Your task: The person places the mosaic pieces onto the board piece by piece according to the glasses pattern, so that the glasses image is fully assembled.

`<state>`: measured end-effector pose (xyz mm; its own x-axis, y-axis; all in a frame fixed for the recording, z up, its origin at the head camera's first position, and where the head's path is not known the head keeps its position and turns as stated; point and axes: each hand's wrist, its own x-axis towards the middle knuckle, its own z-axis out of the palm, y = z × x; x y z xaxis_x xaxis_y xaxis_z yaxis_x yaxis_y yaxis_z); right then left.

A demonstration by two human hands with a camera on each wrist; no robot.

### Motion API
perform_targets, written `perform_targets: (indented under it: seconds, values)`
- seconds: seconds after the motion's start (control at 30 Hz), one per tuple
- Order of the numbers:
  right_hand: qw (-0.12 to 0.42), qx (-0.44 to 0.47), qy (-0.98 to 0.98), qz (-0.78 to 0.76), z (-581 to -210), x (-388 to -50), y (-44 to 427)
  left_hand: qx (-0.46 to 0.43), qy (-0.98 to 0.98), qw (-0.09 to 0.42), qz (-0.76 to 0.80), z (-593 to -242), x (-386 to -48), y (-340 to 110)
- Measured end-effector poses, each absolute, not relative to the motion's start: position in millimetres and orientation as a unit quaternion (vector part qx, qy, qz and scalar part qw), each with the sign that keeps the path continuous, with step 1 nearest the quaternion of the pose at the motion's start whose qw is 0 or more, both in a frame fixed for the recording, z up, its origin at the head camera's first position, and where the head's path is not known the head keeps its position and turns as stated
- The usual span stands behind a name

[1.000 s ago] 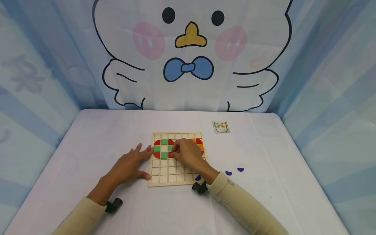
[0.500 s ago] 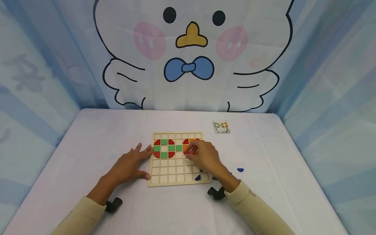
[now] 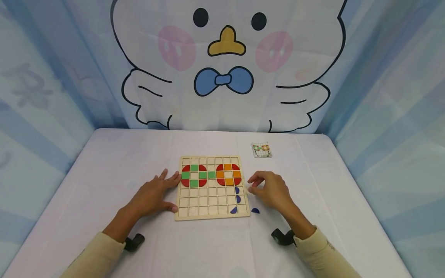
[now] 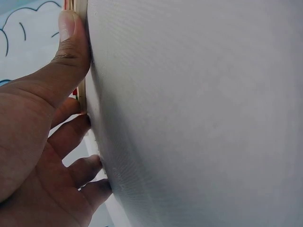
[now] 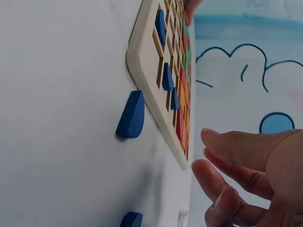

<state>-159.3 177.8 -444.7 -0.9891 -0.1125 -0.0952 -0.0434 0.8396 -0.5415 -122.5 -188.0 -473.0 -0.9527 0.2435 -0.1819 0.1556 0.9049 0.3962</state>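
On the table lies a square wooden grid board (image 3: 203, 201). Red quarter-round and green square pieces (image 3: 194, 168) form a ring at its upper left; red and orange pieces (image 3: 227, 166) form another at upper right. Along its right side sit blue half-round pieces (image 3: 238, 199). My left hand (image 3: 152, 196) rests on the table with spread fingers, fingertips and thumb touching the board's left edge. Just off the right edge hovers my right hand (image 3: 272, 190), fingers loosely bent, thumb and fingertips apart with nothing between them. Below it a blue half-round piece (image 5: 131, 116) lies on the cloth.
A small pattern card (image 3: 262, 150) lies beyond the board at the right. Another blue piece (image 5: 131, 220) is on the table in the right wrist view, hidden by the right arm in the head view. A printed curtain (image 3: 222, 112) stands behind the table.
My right hand has moved right, from over the board's middle to beyond its right edge, uncovering the red and orange ring and blue pieces. The left hand has stayed in place.
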Motion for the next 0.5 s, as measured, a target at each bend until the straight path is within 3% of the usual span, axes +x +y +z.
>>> perform_targets:
  seconds: [0.5]
  values:
    - [0.132, -0.063, 0.958, -0.246, -455.3, -133.6, 206.6, 0.1, 0.971, 0.117, 0.185, -472.6, -122.0, -186.5]
